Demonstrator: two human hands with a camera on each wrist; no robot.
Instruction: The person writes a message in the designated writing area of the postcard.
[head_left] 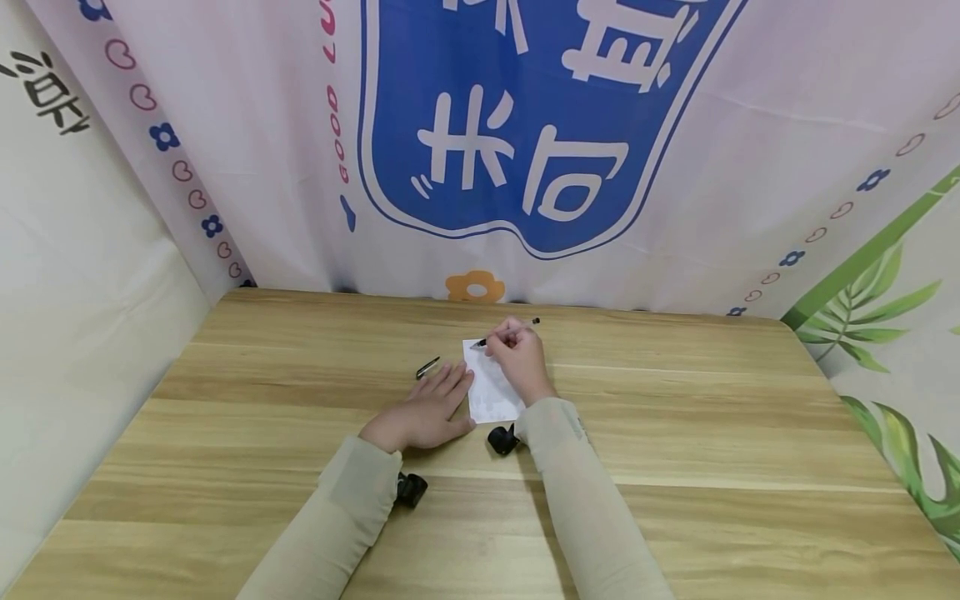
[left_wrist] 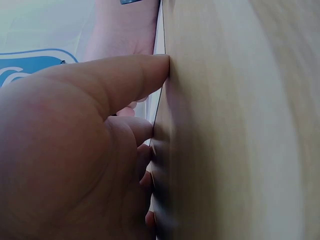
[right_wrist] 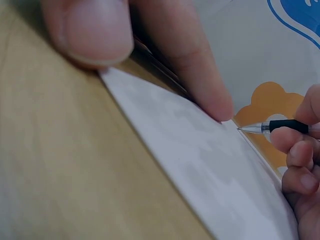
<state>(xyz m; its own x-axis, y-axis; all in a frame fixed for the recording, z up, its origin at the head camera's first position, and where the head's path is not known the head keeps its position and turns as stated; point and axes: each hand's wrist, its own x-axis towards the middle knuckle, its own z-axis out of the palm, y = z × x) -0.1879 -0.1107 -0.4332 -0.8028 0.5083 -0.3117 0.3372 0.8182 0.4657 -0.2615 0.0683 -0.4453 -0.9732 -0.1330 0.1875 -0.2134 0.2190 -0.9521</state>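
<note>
A small white sheet of paper lies on the wooden table. My right hand pinches a pen with a black grip, its tip at the upper left part of the sheet. In the right wrist view the tip is at or just above the paper; contact cannot be made out. My left hand lies with fingers spread at the sheet's left edge, thumb and fingertip touching the paper. A dark pen cap lies just beyond the left fingertips. The right hand and wrist cover part of the sheet's right side.
The wooden table extends to both sides and toward me. A printed curtain hangs along its far edge. A black wrist camera sits by the right cuff, another wrist camera by the left cuff.
</note>
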